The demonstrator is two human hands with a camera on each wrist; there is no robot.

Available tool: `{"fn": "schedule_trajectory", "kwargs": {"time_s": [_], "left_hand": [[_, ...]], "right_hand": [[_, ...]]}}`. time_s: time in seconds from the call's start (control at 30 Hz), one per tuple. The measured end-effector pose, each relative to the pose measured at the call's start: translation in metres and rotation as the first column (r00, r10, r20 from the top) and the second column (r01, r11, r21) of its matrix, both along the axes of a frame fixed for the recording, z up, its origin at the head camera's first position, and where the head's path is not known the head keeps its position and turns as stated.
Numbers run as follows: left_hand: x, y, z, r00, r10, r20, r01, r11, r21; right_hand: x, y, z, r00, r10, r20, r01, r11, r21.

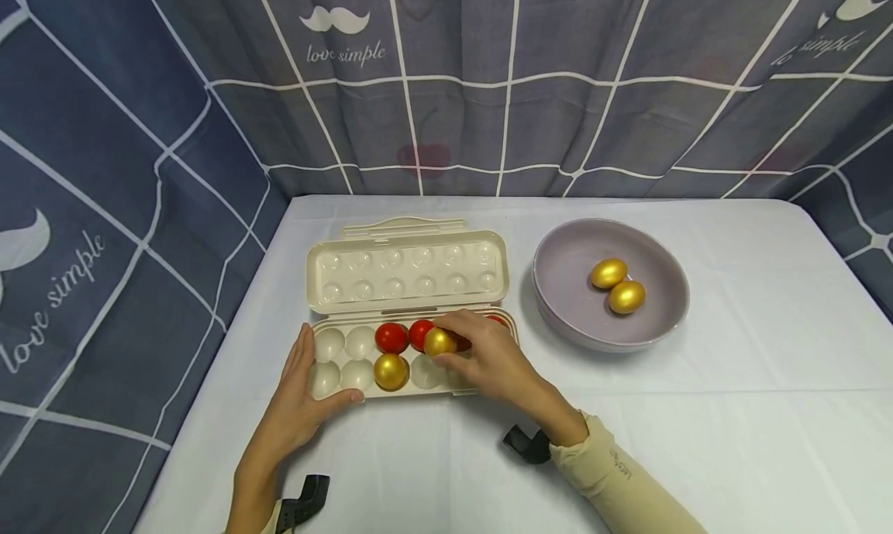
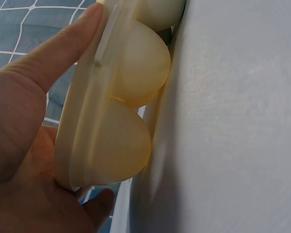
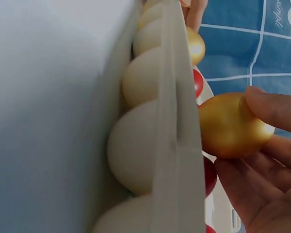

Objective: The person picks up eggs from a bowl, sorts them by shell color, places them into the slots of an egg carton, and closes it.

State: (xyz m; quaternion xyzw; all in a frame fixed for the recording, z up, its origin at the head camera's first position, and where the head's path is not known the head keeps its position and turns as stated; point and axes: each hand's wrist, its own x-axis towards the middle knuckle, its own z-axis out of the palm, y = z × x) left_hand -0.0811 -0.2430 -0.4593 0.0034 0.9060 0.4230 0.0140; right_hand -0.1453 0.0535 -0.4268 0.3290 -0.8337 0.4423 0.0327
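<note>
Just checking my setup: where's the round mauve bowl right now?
In the head view, the round mauve bowl sits on the white cloth, right of the cream plastic egg carton, with two shiny golden eggs inside.

A white tablecloth (image 1: 739, 363) lay spread flat. Along the far side hung a dark grid-patterned curtain (image 1: 558, 131), printed with a white moustache (image 1: 321, 19) above the words "love simple" (image 1: 345, 54); similar fabric (image 1: 84, 201) hung left and right.
</note>
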Motion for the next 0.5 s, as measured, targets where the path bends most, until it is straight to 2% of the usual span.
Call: {"fn": "schedule_trajectory", "kwargs": {"time_s": [0.17,0.37,0.5], "left_hand": [[0.0,-0.001,-0.001,1.0,-0.003,-0.01,0.003,1.0,0.0],[0.0,0.0,-0.002,1.0,-0.003,-0.011,0.003,1.0,0.002],[0.0,0.0,-0.001,1.0,-0.002,-0.009,0.002,1.0,0.004]], "right_hand": [[0.005,-0.006,-0.003,0.998,0.043,0.049,-0.044,0.999,0.011],[0.009,-0.014,-0.01,0.996,0.088,-0.032,-0.084,0.99,0.113],[0.013,-0.019,-0.015,0.996,0.08,-0.045,-0.072,0.986,0.15]]}}
